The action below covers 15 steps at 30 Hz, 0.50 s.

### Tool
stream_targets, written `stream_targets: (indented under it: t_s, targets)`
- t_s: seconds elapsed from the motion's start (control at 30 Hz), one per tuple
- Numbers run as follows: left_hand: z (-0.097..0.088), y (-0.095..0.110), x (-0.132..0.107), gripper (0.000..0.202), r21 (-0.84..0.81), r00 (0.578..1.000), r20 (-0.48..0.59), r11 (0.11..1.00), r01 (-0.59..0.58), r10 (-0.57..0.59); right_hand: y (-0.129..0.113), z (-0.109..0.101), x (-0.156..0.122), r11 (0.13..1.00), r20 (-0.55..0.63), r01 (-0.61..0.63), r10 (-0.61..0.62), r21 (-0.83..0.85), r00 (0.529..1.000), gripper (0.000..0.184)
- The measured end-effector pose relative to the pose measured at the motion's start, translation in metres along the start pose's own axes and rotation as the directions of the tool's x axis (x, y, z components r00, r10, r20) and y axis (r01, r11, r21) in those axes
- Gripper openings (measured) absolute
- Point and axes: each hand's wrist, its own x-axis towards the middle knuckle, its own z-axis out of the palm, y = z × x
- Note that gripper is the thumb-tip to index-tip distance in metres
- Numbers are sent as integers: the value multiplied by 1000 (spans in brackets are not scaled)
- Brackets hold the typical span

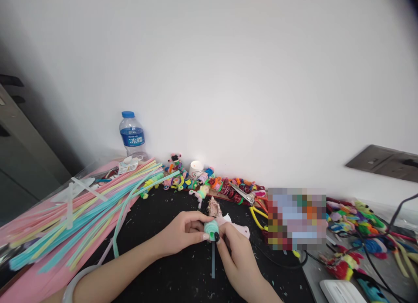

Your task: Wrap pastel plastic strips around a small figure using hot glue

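Observation:
My left hand (189, 233) pinches a small mint-green fuzzy coil (211, 227), apparently wound pipe cleaner, from its left side. On the coil's right, the fingers of my right hand (233, 248) close on the same piece. A small black tip (217, 237) shows at its lower edge, between the fingers. Below the coil a narrow translucent stick (213, 264) points toward me. Just behind my hands lies a brownish, crusted lump (214, 207). A pale pink object (241, 230) is partly hidden by my right hand.
Bundled pastel pipe cleaners (98, 207) spread over the left side. A water bottle (132, 135) stands by the wall. Scissors (244, 194) with orange handles and several fuzzy figures (183, 179) line the black mat's (156, 277) back. A black cable (287, 266) curves at right, near a white box (341, 291).

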Motion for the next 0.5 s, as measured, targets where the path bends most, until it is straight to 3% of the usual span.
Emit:
stream_targets:
  t_s: [0.2, 0.5]
  targets:
    - [0, 0, 0, 35, -1, 1000, -10, 1000, 7, -7, -1, 2, -2, 1000, 2, 1, -1, 1, 1000, 14]
    - [2, 0, -1, 50, -57, 997, 49, 997, 59, -56, -6, -6, 0, 972, -26, -42, 50, 231, 998, 22]
